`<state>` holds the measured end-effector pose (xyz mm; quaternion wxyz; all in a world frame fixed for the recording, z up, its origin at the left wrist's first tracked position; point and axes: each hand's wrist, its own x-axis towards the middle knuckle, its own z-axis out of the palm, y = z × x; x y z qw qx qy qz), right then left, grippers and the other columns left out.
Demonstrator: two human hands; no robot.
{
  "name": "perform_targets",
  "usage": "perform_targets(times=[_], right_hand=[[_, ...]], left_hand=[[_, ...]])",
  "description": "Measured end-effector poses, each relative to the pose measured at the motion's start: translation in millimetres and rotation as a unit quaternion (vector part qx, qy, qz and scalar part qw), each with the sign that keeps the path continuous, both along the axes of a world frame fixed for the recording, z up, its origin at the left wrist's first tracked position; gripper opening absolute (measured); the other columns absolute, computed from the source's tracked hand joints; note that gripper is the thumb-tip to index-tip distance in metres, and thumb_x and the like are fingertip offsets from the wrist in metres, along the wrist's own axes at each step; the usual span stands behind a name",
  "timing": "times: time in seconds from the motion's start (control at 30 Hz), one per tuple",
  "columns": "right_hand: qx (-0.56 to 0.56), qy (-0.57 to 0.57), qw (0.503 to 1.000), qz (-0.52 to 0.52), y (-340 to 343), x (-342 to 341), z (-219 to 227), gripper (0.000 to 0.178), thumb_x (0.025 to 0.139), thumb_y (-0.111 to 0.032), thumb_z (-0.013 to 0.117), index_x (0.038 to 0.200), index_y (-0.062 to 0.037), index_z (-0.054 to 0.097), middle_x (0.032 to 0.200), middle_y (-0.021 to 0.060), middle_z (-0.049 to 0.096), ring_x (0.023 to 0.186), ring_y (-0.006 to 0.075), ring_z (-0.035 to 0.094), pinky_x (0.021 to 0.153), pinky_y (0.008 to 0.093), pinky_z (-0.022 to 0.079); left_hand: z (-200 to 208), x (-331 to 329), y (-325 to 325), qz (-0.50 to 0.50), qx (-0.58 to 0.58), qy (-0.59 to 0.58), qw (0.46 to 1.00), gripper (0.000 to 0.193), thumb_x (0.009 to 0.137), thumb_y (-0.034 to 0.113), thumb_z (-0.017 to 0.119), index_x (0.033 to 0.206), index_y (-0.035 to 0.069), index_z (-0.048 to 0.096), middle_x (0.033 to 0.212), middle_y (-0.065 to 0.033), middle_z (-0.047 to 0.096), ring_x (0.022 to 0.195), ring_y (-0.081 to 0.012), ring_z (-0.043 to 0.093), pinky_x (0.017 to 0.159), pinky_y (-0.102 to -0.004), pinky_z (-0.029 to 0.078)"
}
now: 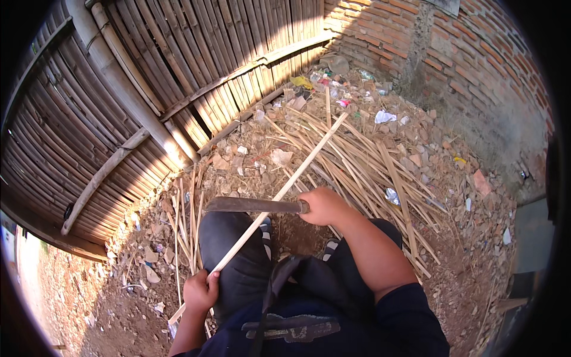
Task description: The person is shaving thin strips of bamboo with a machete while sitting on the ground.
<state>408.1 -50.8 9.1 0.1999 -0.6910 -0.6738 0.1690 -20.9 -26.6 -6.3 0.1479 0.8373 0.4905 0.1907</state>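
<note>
A long pale bamboo strip (309,156) slants across my lap, from lower left up to the far middle. My left hand (201,290) is closed around it near its lower end, beside my left thigh. Closed on the handle of a machete (235,204), my right hand (326,206) is above the gap between my knees. The dark blade points left over my left knee. Machete and strip cross near the base of the blade; whether they touch, I cannot tell.
A pile of split bamboo strips (357,160) lies on the ground ahead and to the right. More thin strips (189,220) lie by my left knee. A bamboo wall (137,89) stands at the left, a brick wall (470,65) at the back right. Litter and rubble cover the soil.
</note>
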Motion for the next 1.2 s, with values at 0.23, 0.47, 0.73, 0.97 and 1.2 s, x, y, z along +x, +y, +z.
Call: perform_targets(times=[0.23, 0.47, 0.73, 0.97, 1.2], right_hand=[[-0.007, -0.008, 1.0, 0.0, -0.6, -0.9, 4.0, 0.024, 0.074, -0.027, 0.073, 0.095, -0.0148, 0.073, 0.082, 0.0143, 0.071, 0.084, 0.038, 0.071, 0.074, 0.0502, 0.056], [-0.007, 0.01, 1.0, 0.001, -1.2, 0.0, 3.2, 0.025, 0.074, -0.027, 0.073, 0.096, -0.0154, 0.073, 0.083, 0.0144, 0.072, 0.084, 0.0381, 0.071, 0.075, 0.0503, 0.056], [-0.022, 0.011, 1.0, -0.003, -1.2, -1.4, 6.9, 0.025, 0.074, -0.027, 0.072, 0.096, -0.0151, 0.074, 0.084, 0.0164, 0.072, 0.085, 0.0396, 0.07, 0.076, 0.0509, 0.056], [-0.038, 0.021, 0.999, -0.005, -2.7, -4.0, 14.1, 0.03, 0.076, -0.028, 0.074, 0.101, -0.0122, 0.074, 0.087, 0.0173, 0.073, 0.089, 0.0394, 0.07, 0.079, 0.0499, 0.056], [-0.038, 0.016, 0.999, -0.002, -2.3, -2.0, 10.3, 0.037, 0.076, -0.029, 0.076, 0.108, -0.0118, 0.075, 0.091, 0.0181, 0.073, 0.091, 0.0392, 0.071, 0.081, 0.0491, 0.057]], left_hand=[[-1.2, -0.4, 0.4, 0.003, -0.006, -0.003, 1.0, 0.05, 0.099, 0.037, 0.065, 0.065, 0.004, 0.048, 0.055, -0.0219, 0.054, 0.053, -0.0453, 0.057, 0.05, -0.0516, 0.043], [0.6, 1.8, 0.9, 0.004, -0.009, -0.006, 1.0, 0.051, 0.099, 0.037, 0.065, 0.064, 0.004, 0.048, 0.056, -0.022, 0.055, 0.053, -0.0455, 0.058, 0.05, -0.0519, 0.043], [-2.0, 0.8, 2.1, 0.001, 0.002, -0.005, 1.0, 0.051, 0.099, 0.039, 0.065, 0.064, 0.004, 0.048, 0.056, -0.0218, 0.055, 0.053, -0.0454, 0.058, 0.051, -0.0523, 0.043], [-5.3, -1.6, 3.1, -0.001, 0.0, -0.011, 1.0, 0.051, 0.098, 0.038, 0.065, 0.064, 0.004, 0.048, 0.055, -0.0212, 0.054, 0.052, -0.0448, 0.058, 0.05, -0.0514, 0.043], [-5.7, -0.9, 4.1, -0.001, 0.001, -0.019, 1.0, 0.051, 0.097, 0.036, 0.067, 0.062, 0.004, 0.047, 0.054, -0.0209, 0.053, 0.05, -0.0437, 0.056, 0.048, -0.0496, 0.042]])
